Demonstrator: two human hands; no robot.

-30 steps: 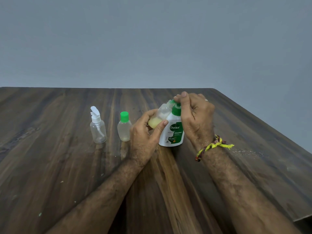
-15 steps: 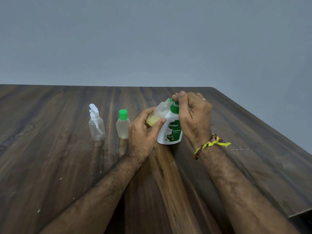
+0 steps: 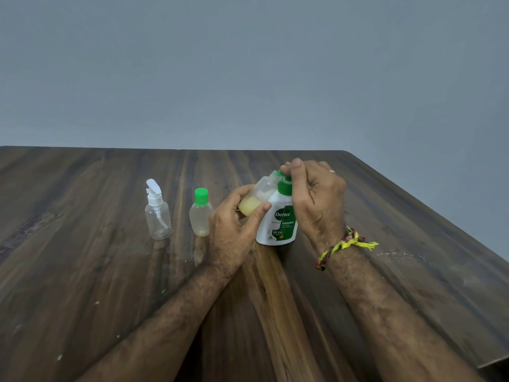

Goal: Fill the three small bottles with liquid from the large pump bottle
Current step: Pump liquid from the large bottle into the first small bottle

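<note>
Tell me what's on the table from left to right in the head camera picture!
Spray bottle → green-capped small bottle → left hand holding a tilted small bottle with yellowish liquid → Dettol pump bottle → right hand on its pump → braided wristband.

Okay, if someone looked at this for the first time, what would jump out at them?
Mid-table, the right hand presses the green pump of the white Dettol bottle, while the left hand tilts a small bottle, partly filled with yellowish liquid, to its spout. A spray bottle and a green-capped bottle stand left.
</note>
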